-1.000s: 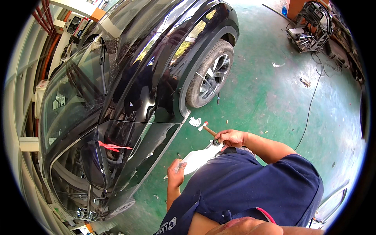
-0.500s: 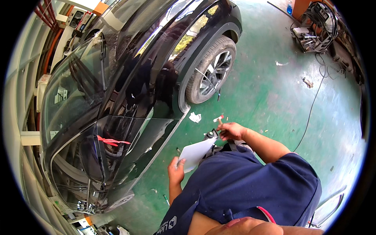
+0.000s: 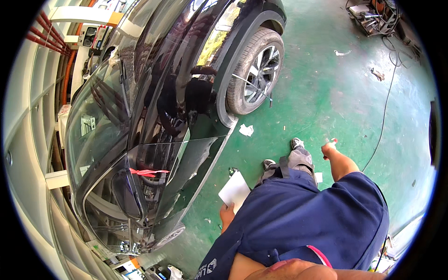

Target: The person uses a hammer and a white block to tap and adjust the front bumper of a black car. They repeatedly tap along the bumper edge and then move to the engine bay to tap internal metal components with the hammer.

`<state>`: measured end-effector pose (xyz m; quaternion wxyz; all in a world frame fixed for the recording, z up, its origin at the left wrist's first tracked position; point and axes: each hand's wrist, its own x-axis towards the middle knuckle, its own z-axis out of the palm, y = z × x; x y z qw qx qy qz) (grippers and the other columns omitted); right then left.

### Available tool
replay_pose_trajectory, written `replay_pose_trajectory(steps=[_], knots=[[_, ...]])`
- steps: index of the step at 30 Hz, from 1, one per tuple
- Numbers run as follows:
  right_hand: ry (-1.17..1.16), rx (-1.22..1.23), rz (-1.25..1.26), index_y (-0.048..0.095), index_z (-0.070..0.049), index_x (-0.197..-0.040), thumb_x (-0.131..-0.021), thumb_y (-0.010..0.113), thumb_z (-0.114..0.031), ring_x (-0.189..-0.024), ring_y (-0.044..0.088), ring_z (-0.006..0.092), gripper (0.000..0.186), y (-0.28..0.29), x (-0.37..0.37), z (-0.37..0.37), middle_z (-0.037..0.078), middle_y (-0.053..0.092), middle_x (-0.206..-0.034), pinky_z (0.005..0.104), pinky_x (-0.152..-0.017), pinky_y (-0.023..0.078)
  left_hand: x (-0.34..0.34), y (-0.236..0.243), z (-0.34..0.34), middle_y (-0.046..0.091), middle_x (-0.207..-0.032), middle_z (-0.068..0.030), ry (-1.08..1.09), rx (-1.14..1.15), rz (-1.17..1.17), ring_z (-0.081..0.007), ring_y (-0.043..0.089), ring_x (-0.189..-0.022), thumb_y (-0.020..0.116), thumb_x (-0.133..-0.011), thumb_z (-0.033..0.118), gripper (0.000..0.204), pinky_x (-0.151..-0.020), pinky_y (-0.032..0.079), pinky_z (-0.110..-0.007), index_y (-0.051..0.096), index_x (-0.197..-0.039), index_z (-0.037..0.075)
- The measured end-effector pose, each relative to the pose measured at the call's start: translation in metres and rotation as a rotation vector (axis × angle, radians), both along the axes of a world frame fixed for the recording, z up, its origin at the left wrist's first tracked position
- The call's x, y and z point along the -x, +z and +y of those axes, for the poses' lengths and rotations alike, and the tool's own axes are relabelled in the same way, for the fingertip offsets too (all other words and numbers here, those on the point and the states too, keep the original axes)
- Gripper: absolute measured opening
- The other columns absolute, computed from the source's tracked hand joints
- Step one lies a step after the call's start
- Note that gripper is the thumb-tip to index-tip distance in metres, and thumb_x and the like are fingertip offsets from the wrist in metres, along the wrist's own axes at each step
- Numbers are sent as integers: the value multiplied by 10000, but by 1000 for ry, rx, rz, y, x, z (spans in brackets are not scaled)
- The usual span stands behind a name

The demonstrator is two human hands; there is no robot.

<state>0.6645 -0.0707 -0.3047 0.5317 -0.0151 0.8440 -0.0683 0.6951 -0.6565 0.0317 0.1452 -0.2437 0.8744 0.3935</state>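
My left hand (image 3: 227,215) is closed on the near edge of a flat white board (image 3: 234,191), held beside the car at waist height. A small dark piece (image 3: 233,171) shows at the board's far end; whether it is attached, I cannot tell. Out to the right, my right hand (image 3: 329,150) is closed on a small hammer (image 3: 333,140) with a red and white head, its handle mostly hidden by the fingers. Left of me stands a dark car (image 3: 161,107). A red ribbon (image 3: 148,172) lies by its side mirror (image 3: 127,200).
The car's wheel (image 3: 256,72) has a thin rod (image 3: 252,85) across it. Crumpled white paper (image 3: 246,130) lies on the green floor (image 3: 317,88). A dark cable (image 3: 383,119) runs along the right, toward a cluttered tool cart (image 3: 373,18). My shoes (image 3: 296,143) show ahead.
My right hand has swung right with the hammer, away from the board. My left hand and the board have shifted lower and to the right in view. My legs and shoes now show.
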Motion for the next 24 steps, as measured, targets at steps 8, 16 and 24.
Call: replay_pose_trajectory(steps=[8, 16, 24], knots=[[-528, 287, -27, 751, -120, -899, -850, 735, -363, -758, 705, 237, 248, 64, 11, -3, 60, 705, -785, 423, -678, 575, -123, -84, -45, 746, -1061, -133, 122, -19, -133, -207, 691, -915, 711, -937, 116, 287, -829, 532, -354, 676, -1161, -60], [-1462, 1277, 350, 404, -42, -1550, -939, 531, -164, -792, 672, 202, 636, 341, 164, -46, 106, 670, -931, 348, -724, 556, -185, -122, -49, 747, -1056, -135, 232, -23, -147, -220, 698, -914, 716, -927, 123, 296, -824, 534, -362, 677, -1156, -60], [-837, 1727, 787, 570, -2, -1289, -913, 644, -147, -574, 446, 105, 410, 612, 207, -157, -3, 504, -665, 269, -584, 372, -230, -169, -70, 748, -1052, -137, 458, -110, -4, -234, 706, -912, 721, -917, 129, 304, -819, 536, -369, 677, -1152, -60]])
